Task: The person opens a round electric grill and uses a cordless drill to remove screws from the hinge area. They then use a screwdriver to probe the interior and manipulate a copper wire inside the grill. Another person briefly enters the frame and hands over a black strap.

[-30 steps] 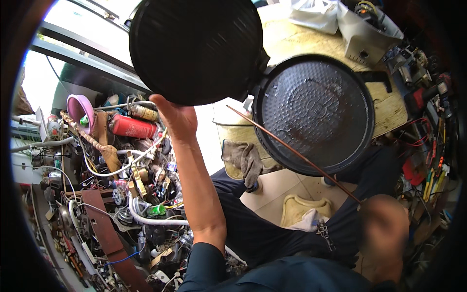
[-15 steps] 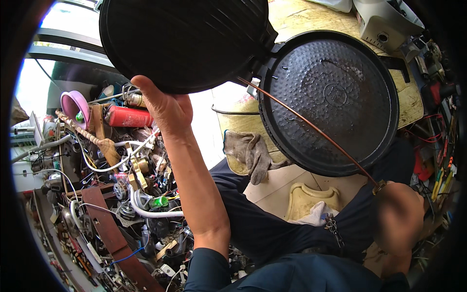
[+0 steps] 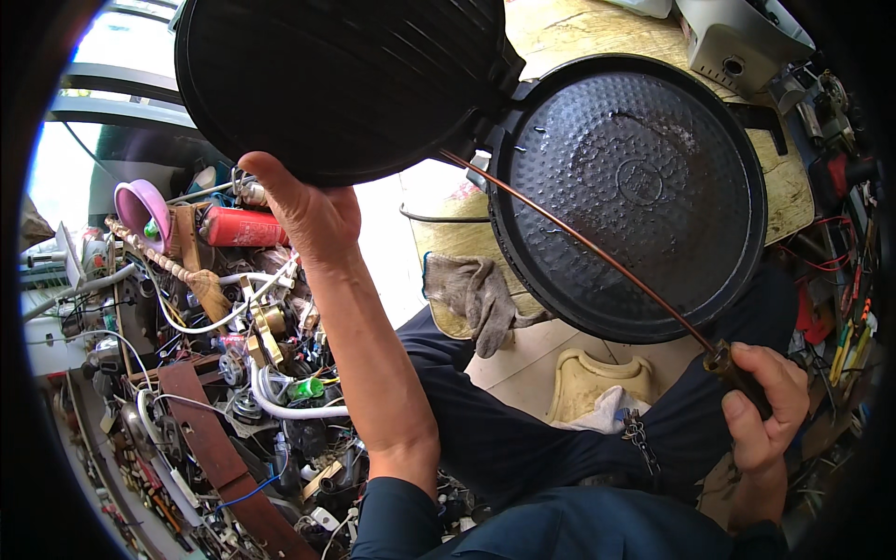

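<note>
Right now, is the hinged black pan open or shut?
Open: the left hand touches the raised lid, and the dimpled plate lies exposed.

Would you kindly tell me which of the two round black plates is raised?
The upper-left plate, with the left hand at its lower edge; the dimpled plate has no hand on it.

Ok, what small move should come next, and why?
Probably steady the raised black lid with the left hand before working the long screwdriver: that palm sits at the lid's lower rim, and the right hand grips the handle, with the shaft's far end near the hinge; contact is unclear.
</note>
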### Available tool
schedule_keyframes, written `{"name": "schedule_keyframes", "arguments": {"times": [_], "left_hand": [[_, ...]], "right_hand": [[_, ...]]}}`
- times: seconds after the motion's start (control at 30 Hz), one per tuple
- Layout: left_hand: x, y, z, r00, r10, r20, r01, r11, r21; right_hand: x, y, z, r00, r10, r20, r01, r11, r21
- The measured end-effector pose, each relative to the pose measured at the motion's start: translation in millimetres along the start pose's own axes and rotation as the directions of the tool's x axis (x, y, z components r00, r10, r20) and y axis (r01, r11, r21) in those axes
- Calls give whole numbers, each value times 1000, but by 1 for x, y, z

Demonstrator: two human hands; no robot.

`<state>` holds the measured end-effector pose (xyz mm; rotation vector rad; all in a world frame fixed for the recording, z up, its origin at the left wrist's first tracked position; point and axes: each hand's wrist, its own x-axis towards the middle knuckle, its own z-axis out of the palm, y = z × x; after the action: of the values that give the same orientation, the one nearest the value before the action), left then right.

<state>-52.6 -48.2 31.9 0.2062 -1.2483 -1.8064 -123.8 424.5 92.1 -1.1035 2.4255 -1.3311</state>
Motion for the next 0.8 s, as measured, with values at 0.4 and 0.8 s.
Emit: {"name": "schedule_keyframes", "arguments": {"times": [0.4, 0.8], "left_hand": [[1, 1, 3, 999, 36, 4, -36, 999, 33], [-9, 4, 21, 999, 29, -44, -23, 992, 124]], "right_hand": [[4, 2, -2, 942, -296, 158, 324, 924, -203], [36, -21, -36, 981, 130, 147, -138, 989, 47]]}}
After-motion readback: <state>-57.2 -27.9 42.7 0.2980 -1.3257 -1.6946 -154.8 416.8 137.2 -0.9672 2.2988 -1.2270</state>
